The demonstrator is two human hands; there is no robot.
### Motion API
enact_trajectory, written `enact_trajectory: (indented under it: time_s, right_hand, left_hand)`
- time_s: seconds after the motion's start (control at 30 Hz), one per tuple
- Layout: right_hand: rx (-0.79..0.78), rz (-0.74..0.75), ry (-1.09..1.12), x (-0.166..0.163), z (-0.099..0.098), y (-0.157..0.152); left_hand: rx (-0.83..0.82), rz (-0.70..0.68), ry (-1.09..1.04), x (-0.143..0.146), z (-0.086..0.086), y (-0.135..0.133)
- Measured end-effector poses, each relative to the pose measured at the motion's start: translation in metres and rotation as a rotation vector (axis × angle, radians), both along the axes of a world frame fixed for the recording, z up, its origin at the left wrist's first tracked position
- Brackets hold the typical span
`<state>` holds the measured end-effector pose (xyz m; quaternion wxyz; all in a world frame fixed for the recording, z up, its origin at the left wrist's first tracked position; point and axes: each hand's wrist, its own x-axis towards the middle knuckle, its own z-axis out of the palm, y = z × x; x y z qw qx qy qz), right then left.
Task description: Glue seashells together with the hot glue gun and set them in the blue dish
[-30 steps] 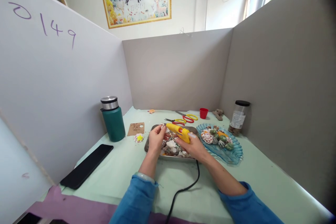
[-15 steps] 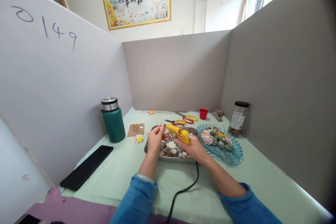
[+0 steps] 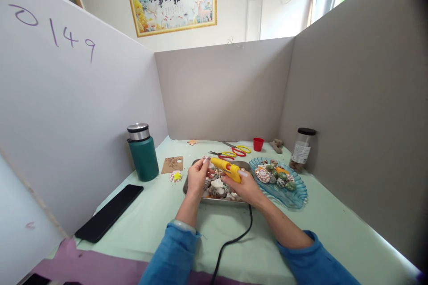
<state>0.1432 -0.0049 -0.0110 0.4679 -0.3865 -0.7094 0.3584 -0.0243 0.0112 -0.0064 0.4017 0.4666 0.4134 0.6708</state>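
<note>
Enclosing the desk with its creased pale-green covering on three sides: smooth matt grey panels, the left marked "0149" in purple. Beyond, on a white wall: a gold-framed rectangular picture with black characters.

Near edge: thin purple sheeting. Left edge: a cylindrical teal bottle with silvery cap; towards the near left corner, a flat black oblong slab. Inward of the bottle: a squarish brown card and a speckled whitish disc bearing a yellow star.

Towards the far edge: two scissors with red-and-yellow handles and a tapered red cup. Right edge: a clear jar with black lid and white label; inward, a ribbed translucent blue plate with rounded, patterned pieces.

Mid-desk: a round-cornered metal tray, heaped with rough white and brown shells. Right hand: wrapped around a yellow plastic glue gun over the tray, black cable trailing to the near edge. Left hand: fingertips pinching a small pale piece beside the nozzle; contact between the two cannot be told.
</note>
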Motion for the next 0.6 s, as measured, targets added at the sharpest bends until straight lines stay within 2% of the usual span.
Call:
enact_trajectory:
  time_s: [0.33, 0.6]
  right_hand:
    - [-0.091, 0.059, 0.08, -0.0002, 0.0066, -0.0047]
    - [-0.074, 0.043, 0.085, -0.0005, 0.0091, -0.0067]
  left_hand:
    - [0.009, 0.016, 0.02, 0.0011, 0.0034, -0.0028]
    - [-0.024, -0.099, -0.083, 0.0009, 0.0024, -0.0029]
